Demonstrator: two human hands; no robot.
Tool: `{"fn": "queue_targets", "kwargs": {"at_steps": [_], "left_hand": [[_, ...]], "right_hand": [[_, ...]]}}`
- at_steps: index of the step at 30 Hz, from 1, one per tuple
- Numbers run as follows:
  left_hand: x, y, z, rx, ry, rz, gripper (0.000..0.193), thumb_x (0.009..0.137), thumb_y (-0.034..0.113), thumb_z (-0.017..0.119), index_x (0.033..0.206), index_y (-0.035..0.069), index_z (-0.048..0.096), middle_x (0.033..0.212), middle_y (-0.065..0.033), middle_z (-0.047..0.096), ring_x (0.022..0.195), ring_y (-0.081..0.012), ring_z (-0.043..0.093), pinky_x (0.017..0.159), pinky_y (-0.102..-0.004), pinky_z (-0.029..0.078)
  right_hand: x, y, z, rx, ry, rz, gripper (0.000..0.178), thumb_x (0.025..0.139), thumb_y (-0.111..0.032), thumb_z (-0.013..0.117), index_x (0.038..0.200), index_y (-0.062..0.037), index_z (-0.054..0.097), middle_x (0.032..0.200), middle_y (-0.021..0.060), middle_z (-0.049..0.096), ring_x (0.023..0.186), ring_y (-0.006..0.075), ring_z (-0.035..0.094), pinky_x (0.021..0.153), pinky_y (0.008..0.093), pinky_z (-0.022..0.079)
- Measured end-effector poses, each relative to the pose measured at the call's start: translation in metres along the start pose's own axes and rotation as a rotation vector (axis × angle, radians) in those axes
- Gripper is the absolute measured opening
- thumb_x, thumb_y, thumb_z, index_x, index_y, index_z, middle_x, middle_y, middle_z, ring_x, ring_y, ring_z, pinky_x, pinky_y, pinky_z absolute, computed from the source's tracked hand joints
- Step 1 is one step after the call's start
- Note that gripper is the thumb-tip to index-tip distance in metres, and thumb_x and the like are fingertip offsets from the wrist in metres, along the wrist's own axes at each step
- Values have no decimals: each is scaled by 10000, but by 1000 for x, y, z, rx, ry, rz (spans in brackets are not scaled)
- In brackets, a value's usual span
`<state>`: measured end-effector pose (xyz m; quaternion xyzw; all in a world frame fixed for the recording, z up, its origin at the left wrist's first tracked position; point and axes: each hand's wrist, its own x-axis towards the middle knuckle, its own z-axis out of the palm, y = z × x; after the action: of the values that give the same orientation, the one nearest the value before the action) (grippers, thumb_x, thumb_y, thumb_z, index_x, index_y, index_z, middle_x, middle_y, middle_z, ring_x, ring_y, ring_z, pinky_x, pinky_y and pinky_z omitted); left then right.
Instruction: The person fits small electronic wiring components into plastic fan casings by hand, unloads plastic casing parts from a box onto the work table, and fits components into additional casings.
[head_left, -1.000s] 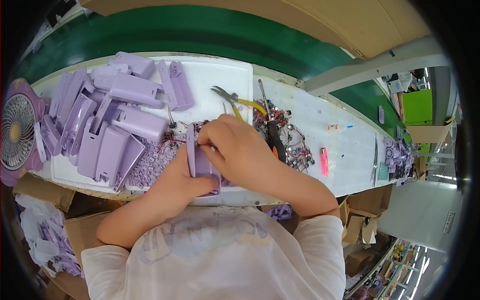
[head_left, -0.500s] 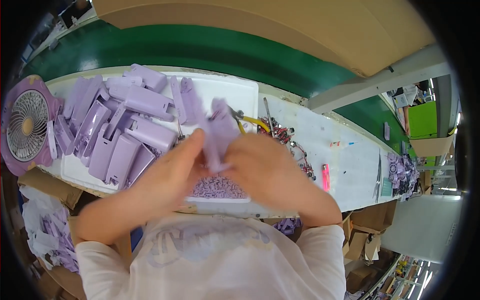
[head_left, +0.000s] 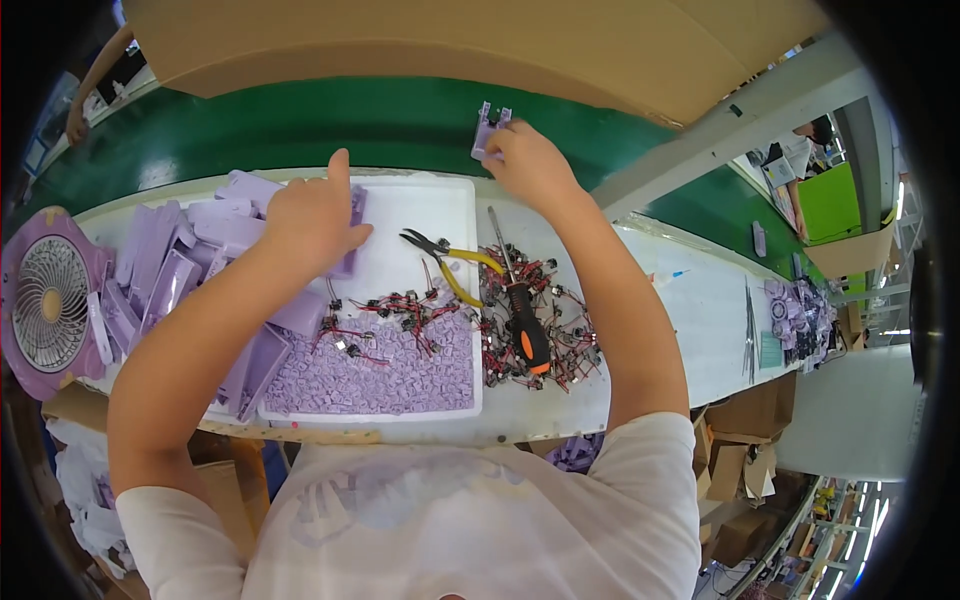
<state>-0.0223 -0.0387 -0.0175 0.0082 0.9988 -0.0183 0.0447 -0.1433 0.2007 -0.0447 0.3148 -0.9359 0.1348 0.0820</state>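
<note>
Out over the green belt (head_left: 380,125), my right hand (head_left: 530,165) has its fingers closed on a light purple plastic housing (head_left: 486,132); a small dark part shows at its far end. My left hand (head_left: 312,215) is at the right side of a heap of purple plastic shells (head_left: 235,232), index finger stretched forward and thumb apart. A purple shell (head_left: 357,205) lies by that thumb and finger, partly hidden by the hand. Below it, a white foam tray (head_left: 420,205) bears many tiny purple pieces (head_left: 370,375) and small red-and-black wired parts (head_left: 415,310).
Pliers (head_left: 455,262) with yellow handles lie on the tray's right edge. Beside them, a black-and-orange screwdriver (head_left: 525,330) rests on more wired parts (head_left: 570,345). A purple fan (head_left: 50,300) stands at far left. A metal post (head_left: 740,125) slants at right. Another person's arm (head_left: 98,80) shows at upper left.
My hands were together over the tray with purple parts, blurred. They have separated: the right has carried a housing forward over the belt, the left has moved to the shells. The view has shifted.
</note>
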Motion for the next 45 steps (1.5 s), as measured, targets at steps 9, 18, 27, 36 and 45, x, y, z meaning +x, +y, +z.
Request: {"fn": "queue_targets", "kwargs": {"at_steps": [9, 18, 27, 36, 45], "left_hand": [[-26, 5, -35, -1169, -96, -210, 554, 667, 169, 704, 1111, -25, 436, 890, -137, 582, 800, -232, 607, 666, -365, 504], [-127, 15, -32, -1905, -342, -427, 402, 758, 67, 642, 1118, 9, 472, 903, -56, 572, 807, -151, 570, 680, -299, 477], [-142, 45, 16, -1989, -212, -352, 473, 780, 13, 593, 1216, 3, 409, 942, -72, 564, 818, -149, 558, 705, -280, 468], [-141, 56, 21, -1887, -121, -305, 450, 817, 67, 593, 1227, 5, 420, 958, -63, 563, 827, -131, 543, 717, -250, 443], [-140, 42, 36, -1833, 109, -295, 443, 846, 33, 555, 1258, -7, 395, 1060, -84, 552, 881, -156, 544, 779, -270, 444]], "right_hand": [[-80, -88, -29, 396, -240, -286, 106, 781, -125, 609, 809, -25, 629, 775, 100, 570, 755, 281, 574, 667, 378, 462], [-70, -115, -5, 12, -414, -63, 165, 759, -185, 635, 722, -25, 647, 787, 144, 591, 733, 327, 604, 640, 402, 486], [-47, -132, -7, 0, -528, -102, 136, 600, -61, 653, 721, 0, 669, 766, 200, 642, 734, 327, 643, 615, 420, 514], [-38, -126, 2, -44, -593, -31, 179, 616, -101, 661, 786, -61, 700, 809, 144, 664, 779, 281, 648, 601, 378, 506], [-53, -141, 4, 193, -105, -112, 159, 627, -126, 636, 752, -27, 630, 788, 153, 606, 697, 310, 608, 577, 413, 484]]}}
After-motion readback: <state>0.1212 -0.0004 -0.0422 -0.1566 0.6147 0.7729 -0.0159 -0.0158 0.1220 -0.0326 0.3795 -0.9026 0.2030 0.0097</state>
